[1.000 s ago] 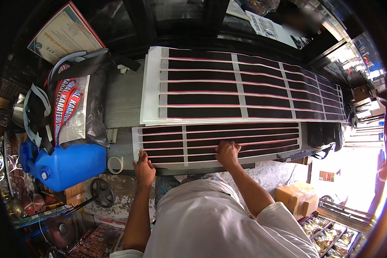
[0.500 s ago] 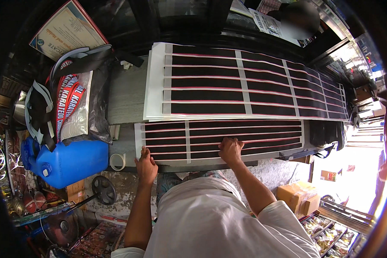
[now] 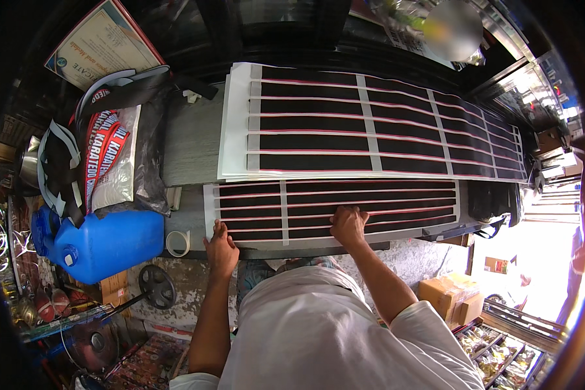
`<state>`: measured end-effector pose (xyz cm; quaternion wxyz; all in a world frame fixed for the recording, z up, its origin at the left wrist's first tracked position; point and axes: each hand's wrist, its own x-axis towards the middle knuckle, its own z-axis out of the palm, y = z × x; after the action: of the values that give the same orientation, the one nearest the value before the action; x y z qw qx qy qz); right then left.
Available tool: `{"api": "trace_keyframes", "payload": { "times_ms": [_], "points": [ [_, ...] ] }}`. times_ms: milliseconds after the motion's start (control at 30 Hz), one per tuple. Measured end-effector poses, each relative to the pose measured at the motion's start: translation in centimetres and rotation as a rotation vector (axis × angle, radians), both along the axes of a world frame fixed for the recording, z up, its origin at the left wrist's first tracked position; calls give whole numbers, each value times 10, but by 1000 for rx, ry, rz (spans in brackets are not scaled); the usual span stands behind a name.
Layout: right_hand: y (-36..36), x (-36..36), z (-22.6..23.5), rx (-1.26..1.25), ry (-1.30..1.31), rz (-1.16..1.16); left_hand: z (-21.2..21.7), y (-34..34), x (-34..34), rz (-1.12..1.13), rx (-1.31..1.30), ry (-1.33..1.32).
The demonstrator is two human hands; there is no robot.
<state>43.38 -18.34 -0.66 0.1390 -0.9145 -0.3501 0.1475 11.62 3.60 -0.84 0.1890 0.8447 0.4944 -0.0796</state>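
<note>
Below me lies a shorter printed sheet (image 3: pixel 247 201) of long black bands parted by thin white and red lines, with a pale tape strip (image 3: pixel 283 211) across it. My left hand (image 3: pixel 221 252) rests at its near left corner, fingers forward and touching the edge. My right hand (image 3: pixel 349 226) presses on the middle of the same sheet with its fingers curled in. Whatever may be between those fingers is hidden. Just beyond lies a stack of larger sheets (image 3: pixel 236 130) with similar black bands and several pale cross strips.
On the left stand a blue jerrycan (image 3: pixel 120 244), a tape roll (image 3: pixel 178 243) and a plastic-wrapped bundle with red printed ribbons (image 3: pixel 107 153). A framed certificate (image 3: pixel 101 49) leans behind. A black bag (image 3: pixel 491 200) sits at the right end. Below right is a cardboard box (image 3: pixel 450 296).
Both hands stay almost where they were on the shorter sheet. In the far right background, behind the bench, the blurred shapes look lighter and more colourful than before.
</note>
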Motion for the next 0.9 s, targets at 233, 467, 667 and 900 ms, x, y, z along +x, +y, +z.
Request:
{"api": "trace_keyframes", "payload": {
  "times_ms": [233,467,667,900],
  "points": [
    [-5,3,2,5,-38,-13,0,2,2,-12,-9,27],
    [-11,-12,4,288,-191,88,-7,1,0,-7,-11,12],
    [31,-55,-4,350,-31,523,-3,1,3,0,-21,8],
    [70,-68,-26,313,76,530,24,3,5,74,-230,-73]
  ]
}}
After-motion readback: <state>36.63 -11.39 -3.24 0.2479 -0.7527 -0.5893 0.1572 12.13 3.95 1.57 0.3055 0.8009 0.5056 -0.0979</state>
